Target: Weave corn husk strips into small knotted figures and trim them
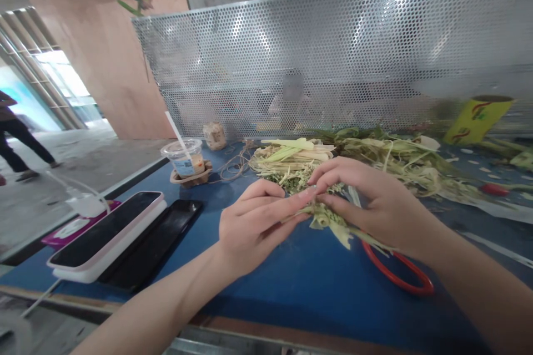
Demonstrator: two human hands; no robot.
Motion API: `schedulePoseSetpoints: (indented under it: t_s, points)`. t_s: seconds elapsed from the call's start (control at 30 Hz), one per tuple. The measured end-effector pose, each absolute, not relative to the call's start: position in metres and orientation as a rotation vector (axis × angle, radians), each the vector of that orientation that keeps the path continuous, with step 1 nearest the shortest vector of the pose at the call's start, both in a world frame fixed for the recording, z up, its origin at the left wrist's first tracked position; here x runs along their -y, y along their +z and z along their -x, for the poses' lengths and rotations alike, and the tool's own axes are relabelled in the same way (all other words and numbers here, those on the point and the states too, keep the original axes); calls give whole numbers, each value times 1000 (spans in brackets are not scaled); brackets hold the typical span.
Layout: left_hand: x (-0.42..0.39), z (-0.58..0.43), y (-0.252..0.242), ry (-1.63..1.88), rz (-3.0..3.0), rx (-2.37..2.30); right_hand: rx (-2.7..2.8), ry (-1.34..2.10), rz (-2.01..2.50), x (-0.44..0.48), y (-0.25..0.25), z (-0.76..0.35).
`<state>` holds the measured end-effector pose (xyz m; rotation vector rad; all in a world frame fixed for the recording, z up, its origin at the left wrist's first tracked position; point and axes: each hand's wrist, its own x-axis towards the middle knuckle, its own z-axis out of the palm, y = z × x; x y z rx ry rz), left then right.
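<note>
My left hand [254, 219] is closed, its fingertips pinching a bundle of pale green, husk-like plant strips [328, 222]. My right hand [370, 199] grips the same bundle from the other side, with thumb and fingertips meeting those of the left. The strips' loose ends hang down below the fingers. Just behind the hands lies a heap of similar strips [287, 158], flat and pale yellow-green, with finely shredded pieces at its front. Partly under my right hand are scissors with red handles [400, 272]; the blades are mostly hidden.
On the blue table [266, 294] at left lie a black phone [154, 241] and a phone in a pink case [108, 227]. Behind them stands a plastic cup [183, 158] with a straw, near twine [237, 163]. More leaves [387, 152] and a yellow tube [478, 119] line the perforated metal screen [333, 55].
</note>
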<state>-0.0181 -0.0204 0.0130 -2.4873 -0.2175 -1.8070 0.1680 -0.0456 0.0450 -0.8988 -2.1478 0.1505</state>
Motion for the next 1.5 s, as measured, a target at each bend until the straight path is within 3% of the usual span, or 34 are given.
schedulePoseSetpoints:
  t_s: [0.53,0.8,1.17,1.33,1.5]
  points:
    - [22,19,12,-1775,2585,274,2268,10,856,49,47,-172]
    - [21,18,12,-1783,2588,276,2047,432,1055,50,46,-166]
    - [24,19,15,-1712,2650,399,1709,523,1063,49,49,-167]
    - [20,19,13,-1609,2672,287,1421,674,824,44,47,-175]
    - [15,21,8,-1509,2579,197,1545,700,951,35,45,-182]
